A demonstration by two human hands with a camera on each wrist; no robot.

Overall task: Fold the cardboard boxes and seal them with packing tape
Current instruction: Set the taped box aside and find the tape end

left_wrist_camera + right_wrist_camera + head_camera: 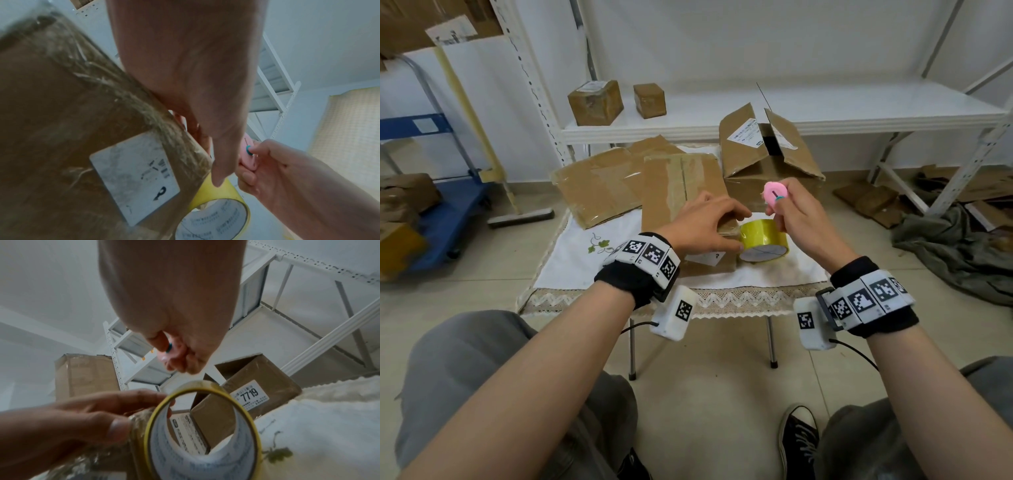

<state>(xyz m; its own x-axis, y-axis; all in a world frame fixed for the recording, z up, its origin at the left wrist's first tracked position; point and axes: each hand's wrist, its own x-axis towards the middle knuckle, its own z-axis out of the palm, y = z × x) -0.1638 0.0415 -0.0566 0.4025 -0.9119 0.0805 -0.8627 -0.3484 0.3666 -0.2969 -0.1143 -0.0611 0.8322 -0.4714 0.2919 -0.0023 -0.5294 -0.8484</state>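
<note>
My left hand (702,224) lies across the near right part of the taped cardboard box (681,192) on the worktop (571,263), its fingers (736,210) only gently bent and reaching over the box's right edge, thumb tip touching the roll of yellow packing tape (763,240). In the left wrist view the roll (216,211) stands on edge, tight against the box's corner beside a white label (133,177). My right hand (796,219) is raised just above the roll, fingers curled and clamped on a small pink cutter (774,192) with a teal slider; the right wrist view shows the thumb (160,340) pressed on that slider.

The box lies along the middle of the worktop, with the tape towards the right near corner. Flattened cardboard sheets (599,185) overhang the far left edge, and an open box (763,150) with raised flaps sits at the far right corner, so the far edge is crowded. The white cloth (571,260) is bare along the near edge and the near left corner, which is the open room there. Behind, two small taped boxes (616,99) sit on a white shelf (859,106)
</note>
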